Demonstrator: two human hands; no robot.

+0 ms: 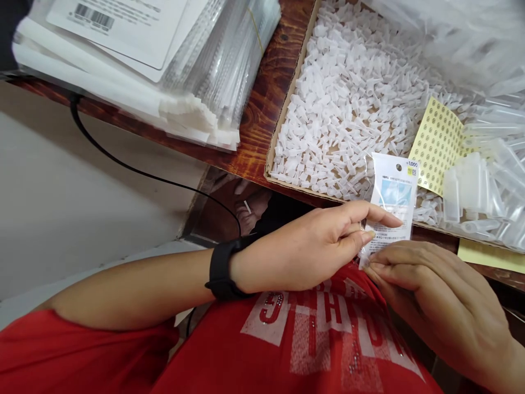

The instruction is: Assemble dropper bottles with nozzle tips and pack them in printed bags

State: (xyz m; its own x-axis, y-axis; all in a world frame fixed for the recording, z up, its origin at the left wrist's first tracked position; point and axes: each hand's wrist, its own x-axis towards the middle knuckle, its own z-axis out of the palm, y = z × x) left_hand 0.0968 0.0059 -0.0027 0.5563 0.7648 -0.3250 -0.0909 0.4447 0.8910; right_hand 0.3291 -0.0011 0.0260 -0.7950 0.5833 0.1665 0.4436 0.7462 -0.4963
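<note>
A small clear plastic packet with a printed white card is held upright at the table's edge, in front of my chest. My left hand, with a black band on the wrist, grips the packet's left side, the thumb at its lower left and the index finger stretched across its face. At the packet's bottom edge, the fingers of my right hand are pinched together on its corner. The upper end of the packet overlaps the front of a shallow cardboard box filled with small white plastic nozzle tips.
A yellow sticker sheet lies over the box, beside clear plastic tubes. Stacked clear bags with cards sit at the upper left of the wooden table. A black cable hangs below them.
</note>
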